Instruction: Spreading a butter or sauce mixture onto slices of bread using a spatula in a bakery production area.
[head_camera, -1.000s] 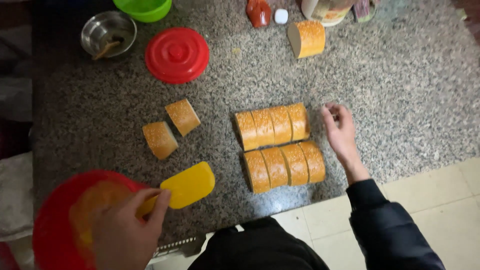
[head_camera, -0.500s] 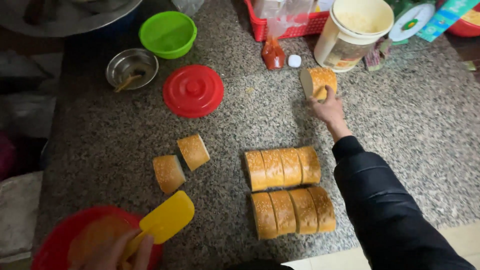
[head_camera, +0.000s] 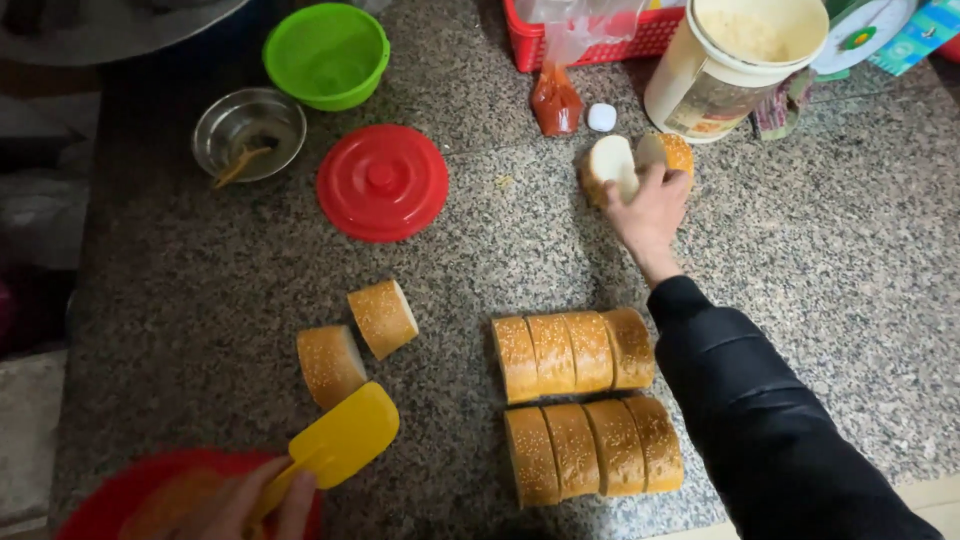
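My right hand (head_camera: 652, 212) reaches to the far side of the speckled stone counter (head_camera: 820, 260) and grips a piece of sesame bread (head_camera: 612, 166), with a second piece (head_camera: 672, 152) right beside it. Two rows of sliced bread chunks (head_camera: 585, 400) lie in front of me. Two loose chunks (head_camera: 355, 340) sit to their left. My left hand (head_camera: 255, 505) at the bottom edge holds a yellow spatula (head_camera: 338, 445) over a red bowl (head_camera: 110, 500) with orange paste.
A red lid (head_camera: 382, 182), a small steel bowl (head_camera: 248, 132) and a green bowl (head_camera: 326, 55) stand at the back left. At the back right are a red basket (head_camera: 590, 40), a sauce pouch (head_camera: 556, 100), a small white cap (head_camera: 601, 117) and a white tub (head_camera: 735, 65).
My right hand moved from beside the sliced rows to the far pieces and took hold of one, parting it from the other. The camera view shifted forward.
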